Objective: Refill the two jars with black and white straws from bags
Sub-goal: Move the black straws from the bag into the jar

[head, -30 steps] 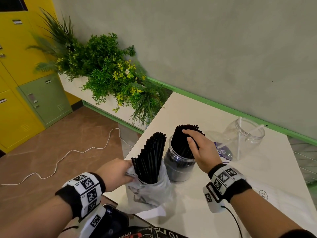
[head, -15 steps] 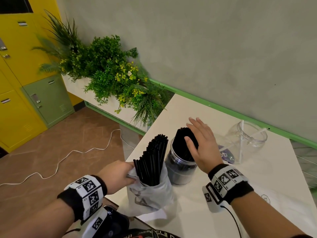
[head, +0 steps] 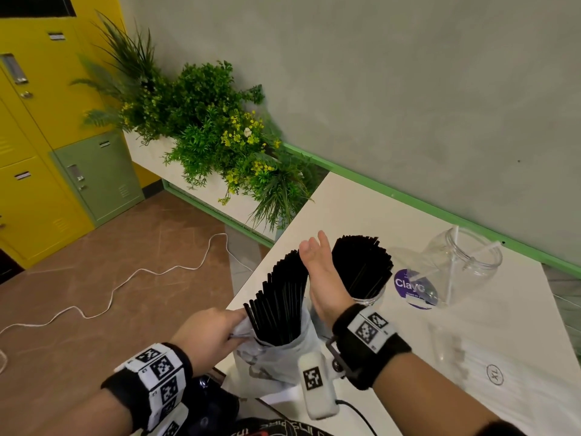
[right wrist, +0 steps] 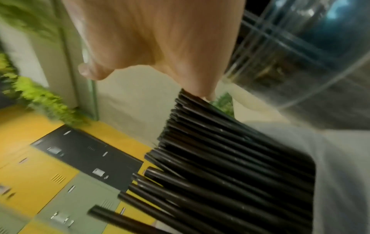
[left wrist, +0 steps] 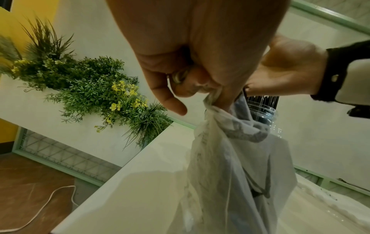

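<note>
My left hand (head: 217,333) pinches the rim of a thin white plastic bag (head: 276,360) that stands at the table's near-left corner; the pinch shows in the left wrist view (left wrist: 212,95). Black straws (head: 281,297) fan up out of the bag. My right hand (head: 320,272) is held flat with straight fingers between those straws and the clear jar (head: 367,298) packed with black straws (head: 361,265); its fingers lie against the bag's straws (right wrist: 230,158). A second clear jar (head: 462,262) at the right holds a few white straws.
A purple round lid (head: 413,287) lies between the jars. A flat clear bag marked XL (head: 496,372) lies on the white table (head: 361,209) at the right. A planter with greenery (head: 217,143), yellow lockers and a white cord on the floor are at the left.
My right hand left the top of the jar's black straws, opened flat and moved left into the gap beside the bag's straws. The left hand kept its pinch on the bag.
</note>
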A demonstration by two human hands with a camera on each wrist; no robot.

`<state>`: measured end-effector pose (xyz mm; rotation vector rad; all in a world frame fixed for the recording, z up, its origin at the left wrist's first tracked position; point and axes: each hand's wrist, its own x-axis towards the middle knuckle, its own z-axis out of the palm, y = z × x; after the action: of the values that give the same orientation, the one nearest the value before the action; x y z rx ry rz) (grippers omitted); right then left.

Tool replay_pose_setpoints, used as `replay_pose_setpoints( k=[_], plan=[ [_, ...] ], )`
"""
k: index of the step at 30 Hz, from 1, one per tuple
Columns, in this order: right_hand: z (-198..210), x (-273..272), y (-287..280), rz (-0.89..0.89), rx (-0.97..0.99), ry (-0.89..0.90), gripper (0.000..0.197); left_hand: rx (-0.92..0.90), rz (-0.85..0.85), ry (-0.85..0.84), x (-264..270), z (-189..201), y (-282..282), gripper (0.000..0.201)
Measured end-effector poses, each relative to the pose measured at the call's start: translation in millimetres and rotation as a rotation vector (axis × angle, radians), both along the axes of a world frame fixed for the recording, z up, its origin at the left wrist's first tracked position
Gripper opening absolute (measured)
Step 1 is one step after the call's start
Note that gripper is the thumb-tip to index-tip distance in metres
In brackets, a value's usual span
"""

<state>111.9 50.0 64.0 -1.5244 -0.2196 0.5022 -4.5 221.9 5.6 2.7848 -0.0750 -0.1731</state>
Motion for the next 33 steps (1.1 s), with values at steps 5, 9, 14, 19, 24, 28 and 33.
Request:
replay_pose_setpoints(
  k=[5,9,14,19,24,28,33],
  plan=[
    [-17,0,12,0.057,-0.093,0.054,0.071,-0.073,0.039,-0.001,-3,-4,1,0.040],
    [-13,-9,18,0.168,-0.238,-0.220,0.026,-0.146,0.105,-0.005,4,-3,-5,0.043],
    [-5,-14,19,0.263,-0.253,-0.383,0.018,-0.265,0.131,-0.036,17,-3,-13,0.053],
    [-13,-8,4,0.170,-0.195,-0.382,0.017,-0.284,0.160,-0.023,23,-4,-9,0.040],
    [15,7,-31,0.018,-0.097,-0.456,0.032,-0.254,0.134,0.002,24,-4,-3,0.035],
    [25,35,-69,-0.153,-0.461,-0.880,0.038,-0.238,0.097,0.010,26,0,-4,0.032],
    [5,75,-97,0.001,-0.972,-1.039,0.074,-0.226,0.076,0.023,28,6,-1,0.031]
  ],
)
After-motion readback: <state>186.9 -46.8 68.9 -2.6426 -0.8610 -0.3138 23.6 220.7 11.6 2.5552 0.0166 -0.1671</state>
